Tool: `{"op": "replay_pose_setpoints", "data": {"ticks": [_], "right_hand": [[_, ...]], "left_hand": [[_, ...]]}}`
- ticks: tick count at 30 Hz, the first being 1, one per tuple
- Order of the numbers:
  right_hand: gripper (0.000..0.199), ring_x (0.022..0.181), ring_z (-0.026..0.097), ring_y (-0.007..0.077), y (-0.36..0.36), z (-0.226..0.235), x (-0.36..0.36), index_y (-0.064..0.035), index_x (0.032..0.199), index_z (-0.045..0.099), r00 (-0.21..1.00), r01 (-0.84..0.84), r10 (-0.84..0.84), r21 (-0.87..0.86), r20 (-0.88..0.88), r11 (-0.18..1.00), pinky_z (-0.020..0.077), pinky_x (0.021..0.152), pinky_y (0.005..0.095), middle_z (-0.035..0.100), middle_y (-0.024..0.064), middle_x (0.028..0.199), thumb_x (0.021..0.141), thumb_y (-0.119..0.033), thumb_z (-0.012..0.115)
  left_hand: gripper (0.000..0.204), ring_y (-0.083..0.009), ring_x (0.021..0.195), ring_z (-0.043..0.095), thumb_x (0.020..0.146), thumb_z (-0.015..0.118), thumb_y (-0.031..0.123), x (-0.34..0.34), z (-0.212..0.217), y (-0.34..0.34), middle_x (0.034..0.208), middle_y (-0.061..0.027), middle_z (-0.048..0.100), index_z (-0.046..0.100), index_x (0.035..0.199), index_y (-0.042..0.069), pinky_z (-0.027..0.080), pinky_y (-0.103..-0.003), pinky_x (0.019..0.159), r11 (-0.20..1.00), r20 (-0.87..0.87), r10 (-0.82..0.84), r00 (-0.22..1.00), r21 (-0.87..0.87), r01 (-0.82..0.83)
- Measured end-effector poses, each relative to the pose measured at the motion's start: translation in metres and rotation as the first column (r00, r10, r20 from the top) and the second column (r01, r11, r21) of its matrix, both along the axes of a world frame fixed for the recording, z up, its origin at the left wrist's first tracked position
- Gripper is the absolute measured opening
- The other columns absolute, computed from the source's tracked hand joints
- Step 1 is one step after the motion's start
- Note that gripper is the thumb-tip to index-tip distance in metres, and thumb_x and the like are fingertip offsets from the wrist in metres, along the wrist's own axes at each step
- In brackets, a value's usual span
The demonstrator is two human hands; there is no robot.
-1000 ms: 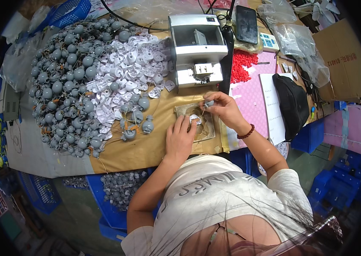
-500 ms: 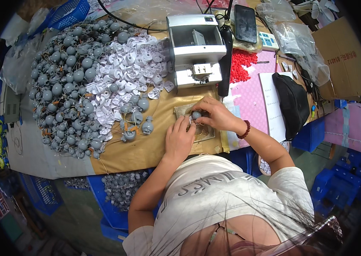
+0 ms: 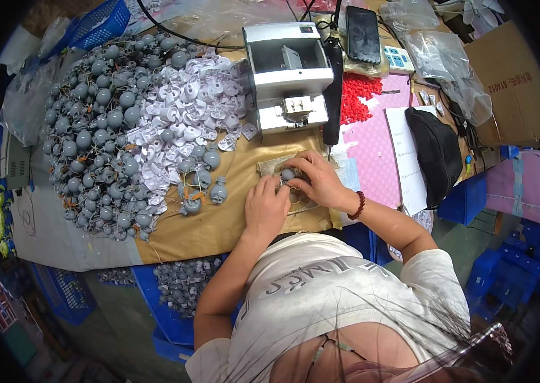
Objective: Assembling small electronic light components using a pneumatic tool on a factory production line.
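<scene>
A small round grey plastic part [image 3: 288, 174] sits between my two hands, above a flat worn plate [image 3: 270, 167] on the table. My left hand [image 3: 268, 205] has its fingers bent in against the part's near left side. From the right, my right hand [image 3: 318, 180] pinches it with thumb and fingers. Its lower portion is hidden by my fingers. Several grey ball-shaped parts with wires [image 3: 201, 179] lie just left of my hands. Beyond them spread a heap of white plastic pieces [image 3: 187, 96] and a large pile of grey ball-shaped parts [image 3: 100, 137].
A silver machine [image 3: 289, 80] stands behind my hands, with a black electric screwdriver [image 3: 332, 96] beside it. To the right are red pieces [image 3: 356, 102], a phone [image 3: 362, 35], paper sheets [image 3: 404, 156] and a black pouch [image 3: 434, 156]. A blue bin [image 3: 155, 287] sits below the table edge.
The whole view has shifted slightly. Both hands stay together on the grey part, with only small finger movements.
</scene>
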State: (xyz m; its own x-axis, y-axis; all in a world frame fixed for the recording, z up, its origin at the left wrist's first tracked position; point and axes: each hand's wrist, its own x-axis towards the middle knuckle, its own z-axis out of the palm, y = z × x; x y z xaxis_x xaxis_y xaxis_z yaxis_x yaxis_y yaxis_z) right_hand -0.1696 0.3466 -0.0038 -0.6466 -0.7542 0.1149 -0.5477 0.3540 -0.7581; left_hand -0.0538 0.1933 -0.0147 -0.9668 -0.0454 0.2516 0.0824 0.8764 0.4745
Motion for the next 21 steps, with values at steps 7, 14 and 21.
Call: {"op": "replay_pose_setpoints", "data": {"ticks": [7,14,21], "right_hand": [[0.038,0.094,0.061,0.0357,-0.002,0.009,-0.003,-0.0091,0.121,0.060,0.982,0.025,-0.050,0.138,0.180,0.990,0.0495,0.079,0.0423,0.058,0.0147,0.103,0.086,-0.012,0.073],[0.049,0.097,0.060,0.0360,-0.002,0.009,-0.002,-0.0090,0.128,0.056,0.991,0.077,-0.085,0.077,0.100,0.994,0.0497,0.083,0.0426,0.059,0.0158,0.106,0.084,-0.011,0.075],[0.051,0.110,0.056,0.0330,0.003,0.000,-0.093,0.0005,0.133,0.052,0.765,0.476,-0.595,-0.407,-0.247,0.780,0.0426,0.100,0.0416,0.059,0.0189,0.118,0.087,-0.008,0.072]], "left_hand": [[0.018,-0.0269,0.100,0.058,0.078,0.073,0.013,-0.008,0.004,-0.001,0.099,-0.0064,0.059,0.063,0.093,0.010,0.047,-0.042,0.082,1.000,0.030,0.000,1.000,0.018,-0.001],[0.030,-0.0271,0.100,0.058,0.078,0.073,0.014,-0.019,0.007,0.007,0.103,-0.0060,0.061,0.063,0.106,0.009,0.047,-0.041,0.081,0.995,0.039,0.097,0.995,0.028,-0.098],[0.035,-0.0275,0.098,0.059,0.077,0.074,0.013,-0.018,-0.003,0.007,0.101,-0.0063,0.062,0.064,0.110,0.010,0.048,-0.041,0.080,0.996,0.005,0.087,0.996,0.029,-0.088]]}}
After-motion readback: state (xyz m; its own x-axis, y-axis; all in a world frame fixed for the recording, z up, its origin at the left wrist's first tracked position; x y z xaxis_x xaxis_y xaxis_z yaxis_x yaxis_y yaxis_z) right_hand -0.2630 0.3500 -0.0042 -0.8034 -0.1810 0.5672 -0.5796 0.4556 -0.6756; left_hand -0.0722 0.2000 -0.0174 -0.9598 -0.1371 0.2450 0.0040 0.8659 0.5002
